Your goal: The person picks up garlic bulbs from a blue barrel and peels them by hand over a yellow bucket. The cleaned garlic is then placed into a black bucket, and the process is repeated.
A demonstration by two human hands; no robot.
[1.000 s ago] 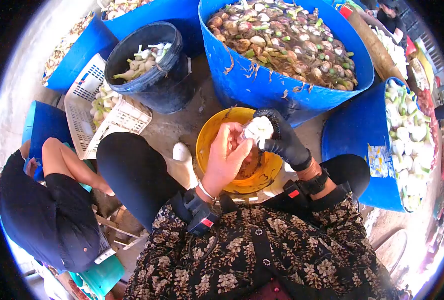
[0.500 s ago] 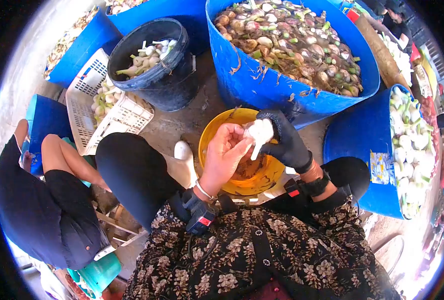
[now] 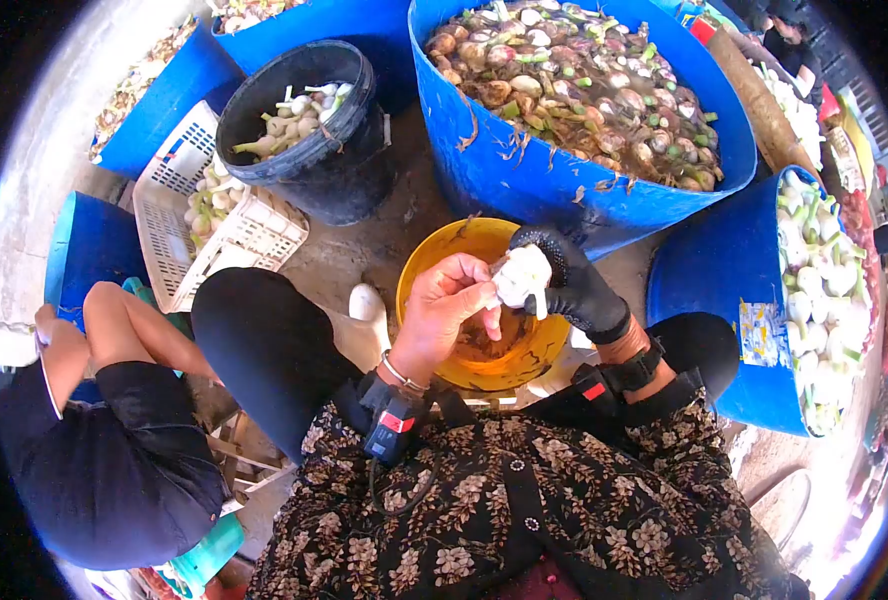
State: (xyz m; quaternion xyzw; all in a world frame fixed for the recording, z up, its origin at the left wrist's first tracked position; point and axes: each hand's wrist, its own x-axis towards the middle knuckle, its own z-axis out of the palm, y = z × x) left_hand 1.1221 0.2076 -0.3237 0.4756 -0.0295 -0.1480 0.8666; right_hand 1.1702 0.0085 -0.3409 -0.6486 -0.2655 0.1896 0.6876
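Observation:
A white garlic bulb (image 3: 520, 276) with a short stem is held above the yellow bucket (image 3: 427, 248). My right hand (image 3: 570, 284), in a black glove, wraps round the bulb from the right. My bare left hand (image 3: 454, 303) has its thumb and index finger pinched together at the bulb's left side; whether they grip a bit of skin is too small to tell. The stem points down toward the bucket. Brown residue lies inside the bucket.
Beyond stands a large blue tub (image 3: 564, 200) of bulbs in water. A black bucket (image 3: 354, 165) and white crate (image 3: 254, 240) hold garlic at left; another blue tub (image 3: 704, 290) of white bulbs stands right. A co-worker (image 3: 114, 460) sits at far left.
The bulb has turned in my right hand, its stem now further right. My left hand has shifted slightly down and its fingers have moved. The co-worker's arm and body have moved.

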